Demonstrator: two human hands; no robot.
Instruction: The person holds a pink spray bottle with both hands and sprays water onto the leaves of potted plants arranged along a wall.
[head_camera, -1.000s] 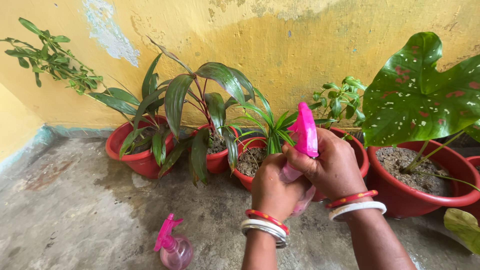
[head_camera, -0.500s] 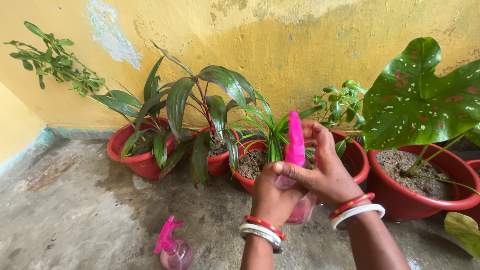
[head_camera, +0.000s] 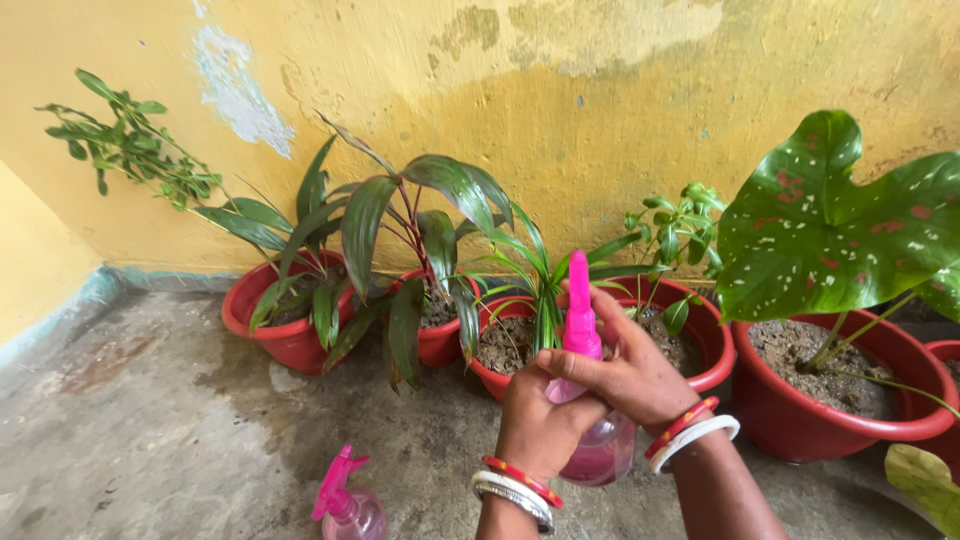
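I hold a pink spray bottle (head_camera: 598, 452) in front of me, low over the concrete floor. My left hand (head_camera: 535, 425) grips its neck from the left. My right hand (head_camera: 630, 375) wraps the bright pink trigger head (head_camera: 578, 315), which stands upright and points away from me. Bangles sit on both wrists. Just beyond the bottle is a red pot (head_camera: 497, 378) with a small spiky green plant (head_camera: 545, 270). A second pink spray bottle (head_camera: 348, 502) stands on the floor at lower left, untouched.
A row of red pots runs along the yellow wall (head_camera: 600, 110): a long-leaved plant's pot (head_camera: 280, 335), a dark-leaved plant's pot (head_camera: 440, 340), a small shrub's pot (head_camera: 715, 345), and a large pot (head_camera: 850, 420) bearing a spotted leaf (head_camera: 850, 230). Damp concrete floor (head_camera: 130, 430) spreads to the left.
The trigger head has turned from facing sideways to edge-on, pointing away. Both hands and the bottle sit lower in view, and my right fingers have shifted on the head.
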